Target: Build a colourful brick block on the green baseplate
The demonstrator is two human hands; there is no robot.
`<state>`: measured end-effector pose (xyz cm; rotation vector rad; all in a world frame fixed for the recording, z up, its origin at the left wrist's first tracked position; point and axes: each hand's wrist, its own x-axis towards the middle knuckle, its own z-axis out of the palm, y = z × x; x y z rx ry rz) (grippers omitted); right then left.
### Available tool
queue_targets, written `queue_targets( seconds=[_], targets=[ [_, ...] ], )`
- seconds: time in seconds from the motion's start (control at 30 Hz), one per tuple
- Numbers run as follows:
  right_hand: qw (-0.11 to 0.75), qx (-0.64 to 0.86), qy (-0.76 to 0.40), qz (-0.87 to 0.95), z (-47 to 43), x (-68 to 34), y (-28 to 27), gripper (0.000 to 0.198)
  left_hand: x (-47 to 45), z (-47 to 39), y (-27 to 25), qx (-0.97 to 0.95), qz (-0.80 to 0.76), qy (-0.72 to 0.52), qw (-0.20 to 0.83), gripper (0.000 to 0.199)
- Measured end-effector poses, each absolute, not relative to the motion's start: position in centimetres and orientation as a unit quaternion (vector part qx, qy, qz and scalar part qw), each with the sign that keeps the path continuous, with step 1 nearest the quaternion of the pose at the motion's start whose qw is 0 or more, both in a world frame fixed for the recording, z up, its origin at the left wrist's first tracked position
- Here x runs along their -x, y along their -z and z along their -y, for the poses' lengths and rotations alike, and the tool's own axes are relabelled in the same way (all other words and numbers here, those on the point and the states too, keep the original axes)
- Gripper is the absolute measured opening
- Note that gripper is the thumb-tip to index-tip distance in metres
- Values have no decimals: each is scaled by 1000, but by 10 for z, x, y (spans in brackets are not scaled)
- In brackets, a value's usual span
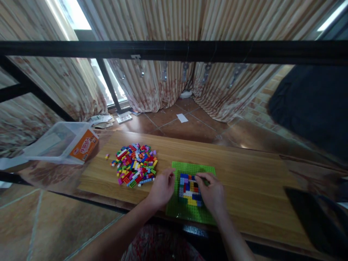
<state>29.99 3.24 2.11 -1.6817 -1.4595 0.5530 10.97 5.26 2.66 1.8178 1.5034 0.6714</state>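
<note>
A green studded baseplate (209, 169) lies flat on the wooden board, carrying a small block of building bricks (190, 192) in blue, yellow, white, red and orange. My right hand (213, 192) reaches over the right side of this block. Its fingers are bent in a pinch at the block's top right edge, and whatever is between the fingertips is hidden. At the plate's left edge is my left hand (162, 188), with its fingers curled together beside the block. What it holds, if anything, does not show.
Left of the plate lies a pile of loose coloured bricks (137, 163) on the wooden board (252, 185). A clear plastic box (61, 145) with an orange label stands farther left. A dark metal rail (174, 50) crosses in front of the curtains.
</note>
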Motion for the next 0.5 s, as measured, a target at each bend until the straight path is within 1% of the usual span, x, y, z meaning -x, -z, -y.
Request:
queue_targets(
  seconds=[0.07, 0.1, 0.27, 0.5],
  targets=[
    [396, 664, -219, 596, -40, -299, -22, 22, -110, -67, -26, -635, -579, -245, 449, 28],
    [387, 659, -222, 606, -44, -298, -22, 22, -111, -74, -25, -627, -573, -238, 470, 26],
    [352, 648, -232, 635, -56, -290, -18, 17, -116, -91, -25, -623, -555, -217, 506, 17],
    [348, 651, -242, 630, -58, -287, -12, 14, -118, -94, -25, -592, -559, -189, 549, 13]
  ],
)
